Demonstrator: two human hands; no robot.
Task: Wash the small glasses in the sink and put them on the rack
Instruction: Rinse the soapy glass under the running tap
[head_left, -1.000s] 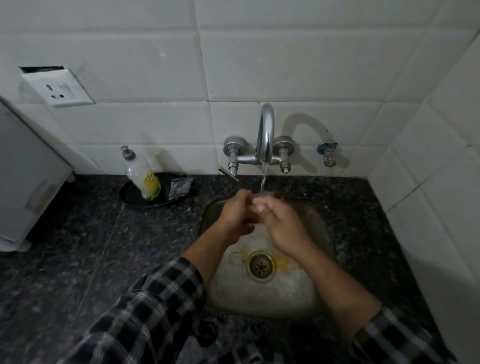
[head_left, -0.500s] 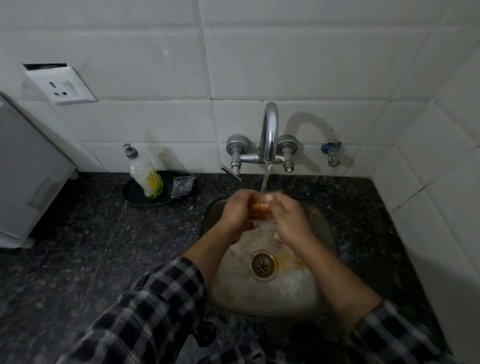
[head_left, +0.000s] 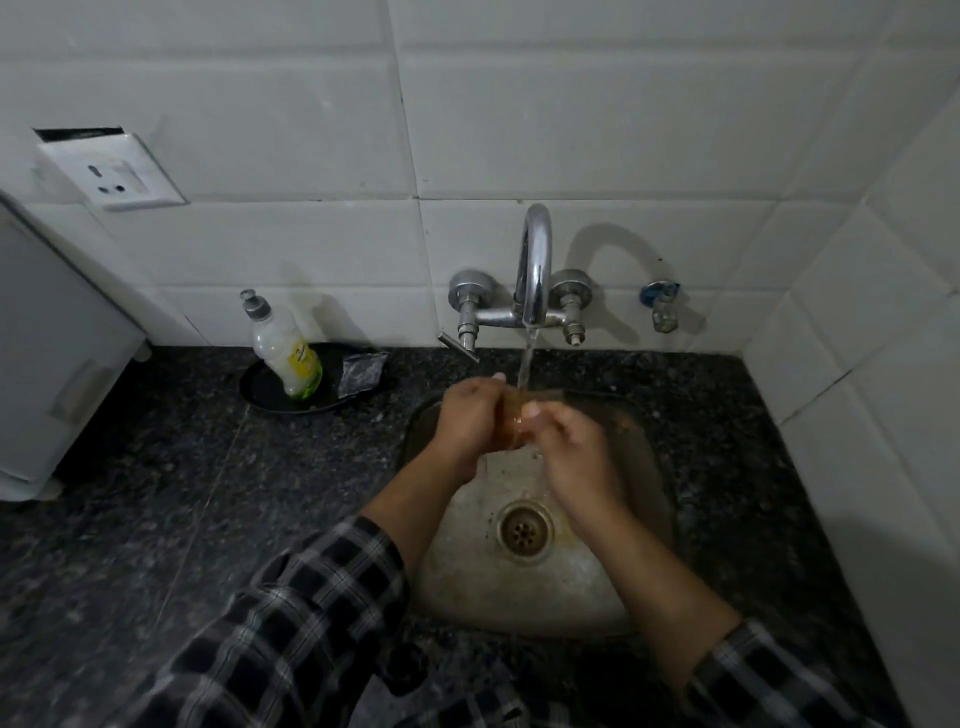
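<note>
The small glass (head_left: 511, 423) is held over the sink (head_left: 519, 597), directly under the water stream (head_left: 524, 364) from the tap (head_left: 535, 270); brownish tint inside, contents unclear; left hand (head_left: 465, 423) curls round its left side, right hand (head_left: 571, 449) clasps its right side; both hands hide most of the glass; drain (head_left: 524, 530) lies below the grip; left of the grip, a soap bottle (head_left: 283, 348) stands in a black dish (head_left: 270, 402); both forearms (head_left: 400, 519) reach forward and converge; checked sleeves (head_left: 291, 623) cut off at the frame edge
</note>
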